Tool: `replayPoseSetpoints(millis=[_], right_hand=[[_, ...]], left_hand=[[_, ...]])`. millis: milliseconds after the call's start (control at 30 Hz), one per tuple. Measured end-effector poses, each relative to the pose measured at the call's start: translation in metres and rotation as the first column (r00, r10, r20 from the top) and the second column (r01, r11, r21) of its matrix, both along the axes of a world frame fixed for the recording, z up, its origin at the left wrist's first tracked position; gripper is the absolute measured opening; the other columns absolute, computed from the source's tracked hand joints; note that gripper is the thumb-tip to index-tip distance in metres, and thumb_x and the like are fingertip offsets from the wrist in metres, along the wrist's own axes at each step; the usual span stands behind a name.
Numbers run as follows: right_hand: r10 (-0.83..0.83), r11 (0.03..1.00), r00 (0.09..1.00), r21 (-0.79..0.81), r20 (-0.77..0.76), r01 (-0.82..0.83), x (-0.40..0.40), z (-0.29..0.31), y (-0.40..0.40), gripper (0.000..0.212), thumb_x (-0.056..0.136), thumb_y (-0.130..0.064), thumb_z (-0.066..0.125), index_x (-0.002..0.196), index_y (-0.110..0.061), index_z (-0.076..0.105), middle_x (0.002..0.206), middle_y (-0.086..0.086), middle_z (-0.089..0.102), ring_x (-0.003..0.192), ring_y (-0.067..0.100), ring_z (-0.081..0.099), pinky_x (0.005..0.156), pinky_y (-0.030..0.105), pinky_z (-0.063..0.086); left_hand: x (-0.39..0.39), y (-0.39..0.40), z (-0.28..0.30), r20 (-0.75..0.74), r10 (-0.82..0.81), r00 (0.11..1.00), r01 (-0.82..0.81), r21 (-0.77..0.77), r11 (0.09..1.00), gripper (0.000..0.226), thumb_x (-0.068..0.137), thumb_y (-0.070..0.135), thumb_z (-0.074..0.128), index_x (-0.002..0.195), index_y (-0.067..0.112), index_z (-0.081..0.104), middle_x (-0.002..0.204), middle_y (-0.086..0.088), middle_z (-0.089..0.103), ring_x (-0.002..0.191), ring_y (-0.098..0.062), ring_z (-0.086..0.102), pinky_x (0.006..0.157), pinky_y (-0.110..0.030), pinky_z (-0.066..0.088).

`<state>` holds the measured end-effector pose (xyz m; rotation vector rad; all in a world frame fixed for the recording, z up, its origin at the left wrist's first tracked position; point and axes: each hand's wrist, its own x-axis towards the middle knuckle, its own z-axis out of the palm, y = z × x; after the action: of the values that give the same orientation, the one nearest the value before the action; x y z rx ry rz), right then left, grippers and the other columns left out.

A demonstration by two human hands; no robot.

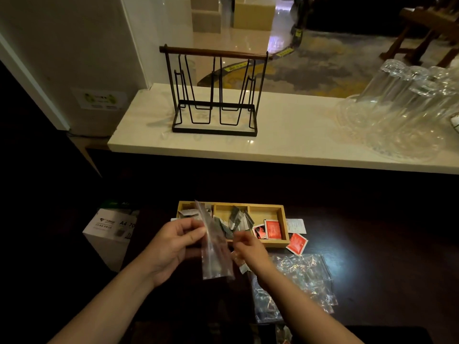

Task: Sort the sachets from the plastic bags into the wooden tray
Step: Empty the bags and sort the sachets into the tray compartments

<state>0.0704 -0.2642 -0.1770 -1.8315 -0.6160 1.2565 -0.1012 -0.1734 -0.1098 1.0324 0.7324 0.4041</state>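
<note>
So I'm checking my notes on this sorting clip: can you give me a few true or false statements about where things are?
1. The left hand holds a clear plastic bag. True.
2. The wooden tray has one undivided compartment. False: it has three.
3. Red sachets lie in the tray's right compartment. True.
4. Every red sachet is inside the tray. False: one red sachet lies outside, at its right corner.
5. The wire rack holds glasses. False: it is empty.
</note>
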Motion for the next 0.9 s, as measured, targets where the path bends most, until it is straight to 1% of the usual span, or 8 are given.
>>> replayPoseSetpoints(millis=[67,133,233,367,467,633,767,900], right_hand=[[-0.012,0.985,0.976,0.172,0.217,-0.026,-0.002,0.015,0.005,0.017,0.092,-0.013,0.055,0.108,-0.016,0.061,0.099,-0.006,0.061,0.092,0.013,0.060,0.074,0.020,0.050],[0.081,0.933,0.967,0.324,0.243,-0.159,-0.010,0.039,0.008,0.012,0.089,-0.019,0.062,0.101,-0.019,0.064,0.089,-0.011,0.061,0.085,0.005,0.059,0.074,0.019,0.050],[0.256,0.863,0.839,0.276,0.481,-0.422,-0.026,0.054,0.009,0.029,0.082,-0.025,0.070,0.110,-0.018,0.063,0.100,-0.010,0.059,0.087,-0.001,0.057,0.078,0.011,0.050],[0.264,0.862,0.713,0.172,0.650,-0.476,-0.044,0.042,0.007,0.038,0.085,-0.021,0.066,0.122,-0.016,0.058,0.117,-0.002,0.052,0.102,0.011,0.057,0.092,0.025,0.051],[0.288,0.876,0.725,0.133,0.626,-0.464,-0.047,0.031,0.008,0.034,0.089,-0.018,0.060,0.123,-0.018,0.059,0.117,0.001,0.058,0.103,0.014,0.059,0.091,0.028,0.052],[0.309,0.918,0.886,0.135,0.347,-0.373,-0.037,0.021,0.014,0.023,0.088,-0.023,0.064,0.108,-0.013,0.069,0.104,0.002,0.072,0.079,-0.004,0.061,0.067,0.005,0.048],[0.272,0.941,0.940,0.146,0.207,-0.305,-0.030,0.017,0.017,0.019,0.089,-0.020,0.062,0.102,-0.010,0.072,0.091,-0.002,0.072,0.087,0.009,0.067,0.079,0.025,0.056],[0.250,0.950,0.943,0.135,0.218,-0.283,-0.027,0.017,0.016,0.017,0.089,-0.020,0.062,0.100,-0.011,0.072,0.091,0.001,0.072,0.086,0.013,0.068,0.079,0.030,0.057]], left_hand=[[0.007,-0.007,-0.002,-0.044,0.081,0.996,-0.081,0.001,0.997,0.021,0.078,0.017,0.071,0.091,0.001,0.066,0.092,-0.018,0.067,0.085,-0.026,0.067,0.070,-0.035,0.059],[0.012,-0.013,-0.008,-0.099,0.168,0.981,-0.167,0.016,0.986,0.011,0.086,0.007,0.058,0.092,-0.001,0.063,0.092,-0.021,0.066,0.085,-0.027,0.066,0.071,-0.035,0.060],[0.011,-0.019,-0.017,-0.134,0.244,0.961,-0.246,0.001,0.969,0.011,0.090,0.004,0.053,0.089,-0.001,0.063,0.080,-0.016,0.067,0.074,-0.022,0.067,0.061,-0.027,0.059],[0.008,-0.023,-0.034,-0.250,0.273,0.929,-0.278,0.015,0.960,0.013,0.090,0.008,0.056,0.091,0.000,0.065,0.083,-0.015,0.069,0.073,-0.019,0.067,0.060,-0.026,0.054],[0.006,-0.026,-0.044,-0.314,0.280,0.907,-0.304,-0.030,0.952,0.012,0.089,0.009,0.057,0.091,0.001,0.067,0.089,-0.015,0.070,0.083,-0.022,0.067,0.066,-0.030,0.053],[0.002,-0.023,-0.048,-0.306,0.244,0.920,-0.282,-0.086,0.956,0.013,0.088,0.010,0.059,0.089,-0.001,0.065,0.092,-0.017,0.067,0.095,-0.029,0.064,0.083,-0.046,0.056],[0.004,-0.020,-0.047,-0.298,0.236,0.925,-0.266,-0.064,0.962,0.013,0.089,0.010,0.058,0.084,0.001,0.064,0.080,-0.012,0.064,0.085,-0.024,0.065,0.082,-0.046,0.056],[0.008,-0.020,-0.047,-0.302,0.224,0.927,-0.248,-0.043,0.968,0.015,0.089,0.011,0.058,0.085,-0.002,0.065,0.081,-0.014,0.065,0.085,-0.024,0.066,0.080,-0.044,0.057]])
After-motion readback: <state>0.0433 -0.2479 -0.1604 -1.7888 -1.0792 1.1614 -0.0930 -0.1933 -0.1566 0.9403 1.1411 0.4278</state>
